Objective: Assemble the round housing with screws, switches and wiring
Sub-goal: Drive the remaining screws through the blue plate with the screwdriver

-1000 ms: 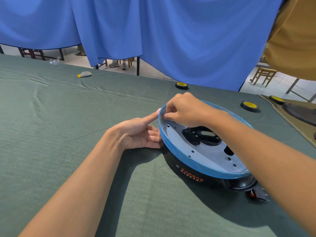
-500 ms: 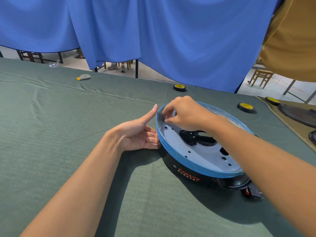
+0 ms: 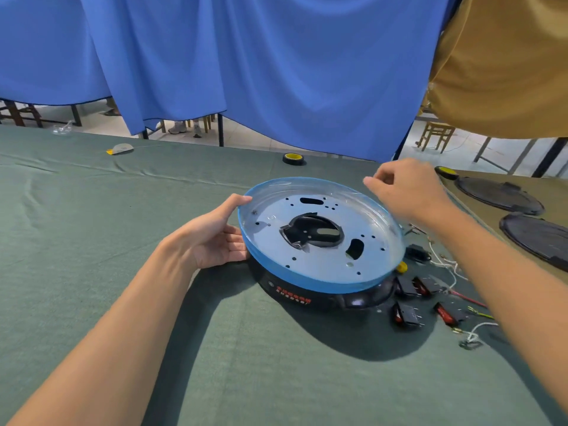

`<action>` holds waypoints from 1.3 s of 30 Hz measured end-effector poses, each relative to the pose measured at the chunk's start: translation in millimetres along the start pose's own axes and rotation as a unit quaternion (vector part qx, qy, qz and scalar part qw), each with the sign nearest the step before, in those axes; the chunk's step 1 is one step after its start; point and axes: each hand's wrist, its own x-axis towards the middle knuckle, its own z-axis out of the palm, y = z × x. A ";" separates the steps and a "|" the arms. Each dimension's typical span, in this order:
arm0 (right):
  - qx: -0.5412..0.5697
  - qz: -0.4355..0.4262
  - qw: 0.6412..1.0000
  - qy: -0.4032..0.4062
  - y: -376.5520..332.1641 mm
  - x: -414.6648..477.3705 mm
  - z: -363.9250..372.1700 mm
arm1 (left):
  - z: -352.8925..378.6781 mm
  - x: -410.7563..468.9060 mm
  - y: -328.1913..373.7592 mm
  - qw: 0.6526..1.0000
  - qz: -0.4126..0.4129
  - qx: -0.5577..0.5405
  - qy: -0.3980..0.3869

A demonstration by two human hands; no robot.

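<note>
- Two bare hands flank the round housing (image 3: 322, 272). The left hand (image 3: 215, 238) lies relaxed against its left side, thumb on the blue rim and fingers straight below.
- Over the far right rim hovers the right hand (image 3: 408, 192), fingers curled, thumb and forefinger tips together; I cannot tell whether they pinch anything.
- The housing sits mid-counter, black base down with red lettering on its side. Its perforated silver plate faces up, ringed by blue film.
- Four black rocker switches (image 3: 405, 315) with red faces lie just beside the housing's right front, among loose wires (image 3: 445, 265) in white, red and yellow-green. The right forearm crosses above part of this clutter.
- Two black tape rolls (image 3: 293, 158) with yellow cores lie near the far edge, one partly hidden behind the right hand.
- Two dark round covers (image 3: 498, 195) lie on a second counter (image 3: 488, 218), clothed in tan, at the right.
- The main counter (image 3: 92, 272) wears creased green cloth.
- Behind hang a blue curtain (image 3: 276, 72) and a mustard cloth (image 3: 507, 56); below them show a pale floor, a wooden stool (image 3: 436, 135) and a pair of shoes (image 3: 184, 128).
</note>
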 end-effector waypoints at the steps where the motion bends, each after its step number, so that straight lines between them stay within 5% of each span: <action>1: 0.000 0.033 0.999 0.000 14.9 -3.4 -1.8 | -1.0 -0.2 0.4 1.000 -0.001 -0.003 0.000; 5: -0.028 0.099 0.992 -0.076 51.8 -22.0 4.5 | -1.6 -2.1 2.3 1.000 -0.002 -0.004 -0.006; 11: -0.109 0.077 0.976 -0.170 54.6 -41.1 26.1 | 4.4 -5.0 0.1 1.000 0.005 0.003 0.003; 16: -0.138 0.080 0.974 -0.158 57.9 -39.5 34.0 | 5.2 -7.9 -1.0 1.000 0.011 0.008 0.002; 22: -0.038 0.167 0.985 -0.034 71.9 -26.0 18.0 | 5.7 -5.8 -0.9 1.000 0.009 0.021 0.009; 27: 0.119 0.098 0.982 0.114 44.1 -18.7 -6.6 | 7.0 -3.3 -3.2 0.999 0.019 0.022 0.027; 34: 0.283 0.012 0.953 0.108 -26.0 -14.7 -10.3 | 12.4 -9.8 3.4 0.990 0.038 0.134 0.028; 39: 0.482 0.024 0.874 0.064 -62.7 -10.2 -7.5 | 14.2 -11.9 4.3 0.952 0.076 0.286 0.074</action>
